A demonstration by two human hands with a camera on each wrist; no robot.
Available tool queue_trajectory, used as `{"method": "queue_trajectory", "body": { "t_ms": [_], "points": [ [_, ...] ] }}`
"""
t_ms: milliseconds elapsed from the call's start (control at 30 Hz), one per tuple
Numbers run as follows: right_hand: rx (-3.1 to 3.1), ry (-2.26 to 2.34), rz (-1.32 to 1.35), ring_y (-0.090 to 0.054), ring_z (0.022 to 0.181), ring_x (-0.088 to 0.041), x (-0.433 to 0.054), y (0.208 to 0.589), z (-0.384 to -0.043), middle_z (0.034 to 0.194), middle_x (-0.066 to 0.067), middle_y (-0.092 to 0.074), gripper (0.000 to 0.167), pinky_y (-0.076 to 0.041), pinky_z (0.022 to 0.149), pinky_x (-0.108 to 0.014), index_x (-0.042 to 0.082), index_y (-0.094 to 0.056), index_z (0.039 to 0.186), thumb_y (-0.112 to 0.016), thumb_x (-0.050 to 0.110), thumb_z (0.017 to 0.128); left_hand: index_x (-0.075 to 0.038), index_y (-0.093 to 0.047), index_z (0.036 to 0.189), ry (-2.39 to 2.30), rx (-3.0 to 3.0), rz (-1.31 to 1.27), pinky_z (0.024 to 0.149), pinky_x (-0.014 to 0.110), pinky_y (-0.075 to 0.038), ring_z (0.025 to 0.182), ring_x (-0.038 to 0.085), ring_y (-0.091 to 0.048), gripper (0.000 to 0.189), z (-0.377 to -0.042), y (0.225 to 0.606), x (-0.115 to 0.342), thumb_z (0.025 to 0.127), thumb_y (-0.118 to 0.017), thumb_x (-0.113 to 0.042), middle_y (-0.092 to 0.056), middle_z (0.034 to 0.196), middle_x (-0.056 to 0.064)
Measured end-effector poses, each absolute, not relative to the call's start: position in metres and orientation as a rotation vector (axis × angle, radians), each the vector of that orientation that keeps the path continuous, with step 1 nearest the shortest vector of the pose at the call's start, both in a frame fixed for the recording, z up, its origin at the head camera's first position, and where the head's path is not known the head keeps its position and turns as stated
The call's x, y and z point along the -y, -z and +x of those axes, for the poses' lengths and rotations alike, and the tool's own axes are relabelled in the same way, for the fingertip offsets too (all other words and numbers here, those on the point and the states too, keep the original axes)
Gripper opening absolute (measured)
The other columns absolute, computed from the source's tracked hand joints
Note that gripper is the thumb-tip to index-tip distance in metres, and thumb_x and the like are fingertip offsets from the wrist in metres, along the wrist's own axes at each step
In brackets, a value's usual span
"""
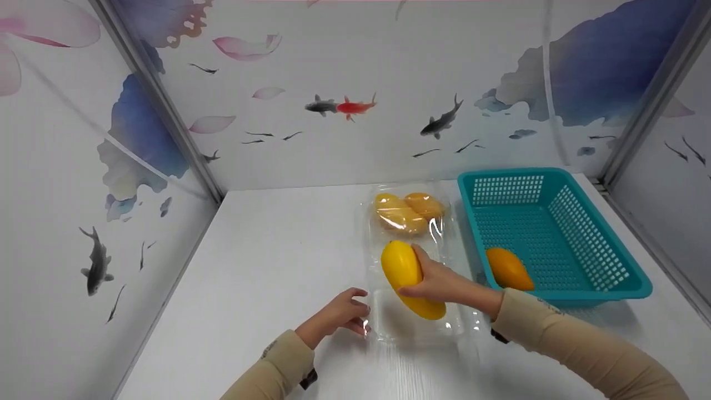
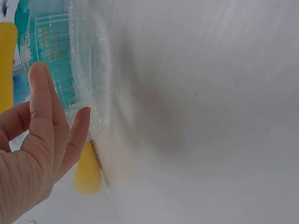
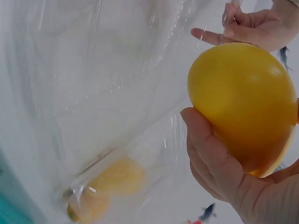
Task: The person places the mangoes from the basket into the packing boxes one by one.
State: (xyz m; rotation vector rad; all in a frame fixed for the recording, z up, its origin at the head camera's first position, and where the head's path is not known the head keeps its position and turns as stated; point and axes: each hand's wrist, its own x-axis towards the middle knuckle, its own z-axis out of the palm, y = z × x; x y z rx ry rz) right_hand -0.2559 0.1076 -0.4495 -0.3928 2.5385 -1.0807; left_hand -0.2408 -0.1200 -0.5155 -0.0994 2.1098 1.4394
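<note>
My right hand (image 1: 441, 284) grips a large yellow mango (image 1: 401, 264), thumb on one side and fingers on the other, over the near half of a clear plastic clamshell box (image 1: 377, 329). The right wrist view shows the same mango tilted up in that hand, its near end facing the camera. At the box's left edge is my left hand (image 1: 340, 312), its fingers extended and loosely spread along the plastic wall (image 2: 93, 88). Two yellow-orange mangoes, one larger (image 1: 397, 215) and one smaller (image 1: 425, 204), lie under clear plastic at the box's far end.
Right of the box stands a teal basket (image 1: 611, 244) with raised perforated walls. An orange mango (image 1: 508, 270) lies in its near left corner. White panels (image 1: 333, 155) printed with fish and petals enclose the white table (image 1: 266, 250) at the back and sides.
</note>
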Motion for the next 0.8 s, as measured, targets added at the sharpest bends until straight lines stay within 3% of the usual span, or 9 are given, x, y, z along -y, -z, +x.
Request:
{"method": "queue_trajectory", "body": {
  "t_ms": [233,467,800],
  "points": [
    [-2.518,0.983,-0.330,-0.051,0.077,-0.017,-0.092,0.481,-0.253,0.093,-0.004,-0.052,0.095,-0.048,0.077,-0.036,0.009,-0.016,0.143,-0.074,0.036,0.072,-0.003,-0.038,0.132,-1.459,-2.096,-0.094,0.056,0.024,-0.053,0.055,0.013,-0.057,0.049,-0.240,0.515,0.120,0.087,-0.057,-0.008,-0.059,0.101,0.015],
    [-2.602,0.834,-0.357,-0.051,0.068,-0.019,-0.084,0.497,-0.251,0.089,-0.007,-0.050,0.094,-0.047,0.065,-0.032,0.012,-0.019,0.143,-0.072,0.040,0.070,0.000,-0.035,0.131,-1.524,-2.077,-0.035,0.054,0.025,-0.054,0.054,0.013,-0.057,0.050,-0.240,0.517,0.122,0.086,-0.055,-0.003,-0.059,0.104,0.018],
    [-2.683,0.698,-0.393,-0.050,0.066,-0.022,-0.074,0.513,-0.245,0.092,-0.012,-0.048,0.096,-0.047,0.065,-0.035,0.011,-0.019,0.144,-0.072,0.040,0.070,-0.003,-0.038,0.128,-1.493,-2.087,-0.055,0.055,0.024,-0.053,0.055,0.013,-0.057,0.046,-0.240,0.517,0.122,0.087,-0.056,-0.005,-0.059,0.102,0.016]
  ]
}}
